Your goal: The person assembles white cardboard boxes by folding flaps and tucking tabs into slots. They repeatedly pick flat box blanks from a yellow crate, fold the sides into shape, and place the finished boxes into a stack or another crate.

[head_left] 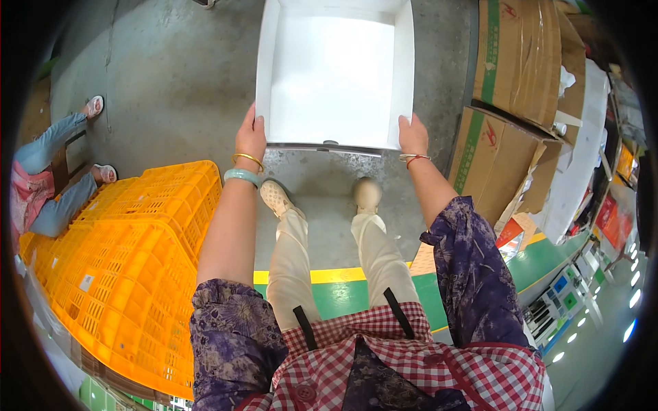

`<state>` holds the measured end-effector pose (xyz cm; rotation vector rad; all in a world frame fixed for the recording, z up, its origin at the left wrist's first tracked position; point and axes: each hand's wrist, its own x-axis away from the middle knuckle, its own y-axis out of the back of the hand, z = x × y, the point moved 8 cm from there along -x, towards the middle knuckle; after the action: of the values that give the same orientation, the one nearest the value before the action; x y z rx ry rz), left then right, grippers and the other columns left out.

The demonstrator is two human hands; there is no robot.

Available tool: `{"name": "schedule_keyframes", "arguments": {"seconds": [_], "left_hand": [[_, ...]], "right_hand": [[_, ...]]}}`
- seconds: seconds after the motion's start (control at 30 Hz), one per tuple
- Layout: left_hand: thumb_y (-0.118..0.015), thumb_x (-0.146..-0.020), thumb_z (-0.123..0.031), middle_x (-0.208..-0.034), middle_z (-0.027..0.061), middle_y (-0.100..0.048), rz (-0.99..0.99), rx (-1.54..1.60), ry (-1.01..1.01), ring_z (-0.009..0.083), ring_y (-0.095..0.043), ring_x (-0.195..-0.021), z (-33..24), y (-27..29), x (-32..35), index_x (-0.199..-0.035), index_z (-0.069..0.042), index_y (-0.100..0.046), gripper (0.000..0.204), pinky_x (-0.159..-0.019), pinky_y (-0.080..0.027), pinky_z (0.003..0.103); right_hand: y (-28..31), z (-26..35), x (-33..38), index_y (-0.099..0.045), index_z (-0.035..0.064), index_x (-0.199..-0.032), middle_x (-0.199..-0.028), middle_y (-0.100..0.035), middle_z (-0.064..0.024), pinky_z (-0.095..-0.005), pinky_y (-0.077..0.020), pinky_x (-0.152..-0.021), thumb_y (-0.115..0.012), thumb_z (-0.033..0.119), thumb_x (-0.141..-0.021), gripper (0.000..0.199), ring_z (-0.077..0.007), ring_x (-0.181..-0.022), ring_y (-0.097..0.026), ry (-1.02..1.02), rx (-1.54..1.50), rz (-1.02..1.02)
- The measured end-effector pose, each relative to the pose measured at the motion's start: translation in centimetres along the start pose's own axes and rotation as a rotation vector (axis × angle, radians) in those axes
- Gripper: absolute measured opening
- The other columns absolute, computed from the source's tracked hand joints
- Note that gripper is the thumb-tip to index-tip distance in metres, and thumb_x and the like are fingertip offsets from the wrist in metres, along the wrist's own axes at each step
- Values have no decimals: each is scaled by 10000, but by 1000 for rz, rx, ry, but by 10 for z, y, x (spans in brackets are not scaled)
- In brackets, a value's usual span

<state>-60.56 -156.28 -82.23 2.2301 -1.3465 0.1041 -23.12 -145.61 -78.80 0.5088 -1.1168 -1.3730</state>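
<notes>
Nearest, at the lower edge, is the person's red-and-white checked apron point(411, 370) over purple patterned sleeves, with pale trousers and two light shoes point(277, 197) standing on the grey concrete floor point(171, 75). A yellow and green painted stripe point(336, 275) crosses the floor just behind the feet.

Both forearms reach away from the body. The left hand point(251, 135) wears a gold bangle and a pale green bangle at the wrist; its grip is closed on the near left corner of a white open-topped cardboard box point(334, 75), fingers wrapped over the left wall. The right hand point(412, 135), with a thin red cord at the wrist, is closed in the same way on the near right corner. The box is held out in front of the feet, above the floor, its inside bare and white, its near wall facing the person.

To the left, near the feet, stands a stack of yellow plastic crates point(130, 260). Beyond it, at the far left, another person's legs in blue jeans point(51, 147) and pale sandals show. To the right lie flattened brown cardboard cartons point(507, 137) with green bands, leaning one over the other, and further right a cluttered shelf.
</notes>
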Motion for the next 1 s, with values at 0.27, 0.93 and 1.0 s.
{"name": "schedule_keyframes", "arguments": {"seconds": [0.27,0.93,1.0], "left_hand": [[-438,-915,-70,-1135,142,-612,-220,160,72,187,-588,-981,16,9,14,-1259,-28,-501,352,-871,-443,287],[-443,-887,-175,-1079,242,-601,-58,-324,190,395,-568,-1006,62,-9,9,-1229,-45,-503,371,-884,-438,428],[-434,-890,-170,-1076,245,-600,30,-301,161,402,-565,-1005,57,-17,15,-1246,-47,-487,381,-888,-438,433]], "right_hand": [[-10,14,18,-537,85,-1198,-1046,-616,-224,-461,-443,-855,-470,241,-832,404,-396,-977,-577,-12,55,94],[-48,-35,33,-566,-23,-1034,-988,-610,-275,-485,-451,-837,-427,267,-882,356,-422,-951,-576,-83,138,152],[-43,-42,30,-565,-23,-1037,-1004,-607,-269,-486,-451,-837,-428,272,-883,360,-421,-955,-576,-106,146,114]]}}
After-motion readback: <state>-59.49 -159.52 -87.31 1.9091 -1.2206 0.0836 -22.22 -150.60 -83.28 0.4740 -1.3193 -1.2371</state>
